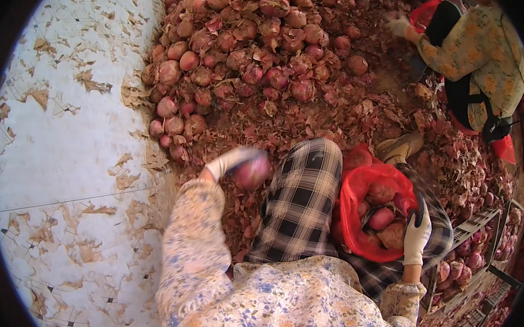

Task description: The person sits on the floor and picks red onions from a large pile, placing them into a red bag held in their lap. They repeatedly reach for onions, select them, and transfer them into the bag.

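Note:
Gloved in white with a dark palm, my left hand (237, 162) is blurred and grips a red onion (252, 173) beside my left knee. My right hand (416, 235), in a matching glove, holds the right rim of a red mesh bag (351, 230) between my legs. Several red onions (381, 218) lie inside the bag, whose mouth faces up. Ahead of me rises a big heap of red onions (276, 36) with dry skins about it.
Loose onion skins (260, 127) cover the ground. A pale sheet with brown scraps (82, 170) lies at left. Plastic crates (477, 224) holding onions stand at lower right. Another person (480, 55) in a flowered top sits at upper right by a red bag (424, 13).

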{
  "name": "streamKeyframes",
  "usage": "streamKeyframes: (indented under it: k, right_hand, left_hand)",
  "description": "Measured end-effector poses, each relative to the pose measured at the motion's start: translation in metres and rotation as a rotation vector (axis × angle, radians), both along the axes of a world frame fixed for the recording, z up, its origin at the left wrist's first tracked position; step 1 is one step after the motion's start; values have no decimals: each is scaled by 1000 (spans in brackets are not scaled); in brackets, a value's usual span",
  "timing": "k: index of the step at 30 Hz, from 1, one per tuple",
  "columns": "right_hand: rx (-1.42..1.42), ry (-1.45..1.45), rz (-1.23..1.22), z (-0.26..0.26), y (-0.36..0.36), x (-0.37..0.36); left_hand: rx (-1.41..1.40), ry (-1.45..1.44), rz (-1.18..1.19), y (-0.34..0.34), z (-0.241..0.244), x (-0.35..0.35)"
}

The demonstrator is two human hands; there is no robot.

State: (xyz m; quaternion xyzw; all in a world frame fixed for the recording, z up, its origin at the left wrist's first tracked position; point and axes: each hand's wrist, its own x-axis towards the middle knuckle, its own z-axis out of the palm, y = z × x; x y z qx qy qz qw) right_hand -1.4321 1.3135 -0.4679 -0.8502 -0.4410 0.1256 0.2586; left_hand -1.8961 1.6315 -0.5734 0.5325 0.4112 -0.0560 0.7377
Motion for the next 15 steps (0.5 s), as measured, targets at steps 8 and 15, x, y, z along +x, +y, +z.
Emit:
streamKeyframes:
  k: [8,15]
  right_hand:
    - [-75,-28,18,6,5,-3]
    - [-156,72,-45,16,17,-12]
  left_hand:
    - [1400,115,-506,50,-59,100]
    - [1638,628,-1134,207,-152,235]
